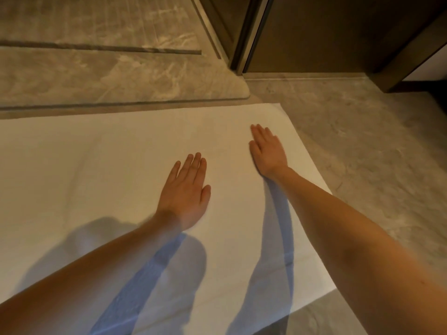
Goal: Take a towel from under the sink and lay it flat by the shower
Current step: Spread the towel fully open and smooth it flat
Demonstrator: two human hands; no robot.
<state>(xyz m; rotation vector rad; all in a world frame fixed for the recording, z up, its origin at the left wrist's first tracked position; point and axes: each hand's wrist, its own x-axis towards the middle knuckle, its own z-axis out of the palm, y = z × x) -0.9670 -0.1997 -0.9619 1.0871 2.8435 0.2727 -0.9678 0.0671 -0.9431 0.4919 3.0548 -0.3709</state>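
Towel point(116, 165) lies spread out white on the floor point(362, 146), and I take it as my landmark; its far edge runs just beside the sill point(72, 112), with the shower pan point(96, 76) beyond that edge and a long drain slot point(101, 47) farther still. From my remote seat I see the left hand point(186, 189) resting palm down near the towel's middle, fingers straight and close together; the right hand point(267, 151) rests palm down as well, nearer the towel's far right corner, fingers straight. Neither hand grasps anything; both lie released and flat against the cloth. Both bare forearms reach in across the towel's near edge; their shadows point(183, 267) fall blue-grey over its near half. A few soft creases point(79, 170) show left of the left hand; the rest of the cloth looks smooth. The towel's right edge slants across bare marbled floor; beyond its far right corner stand a metal frame point(244, 37) and a dark panel point(326, 32).
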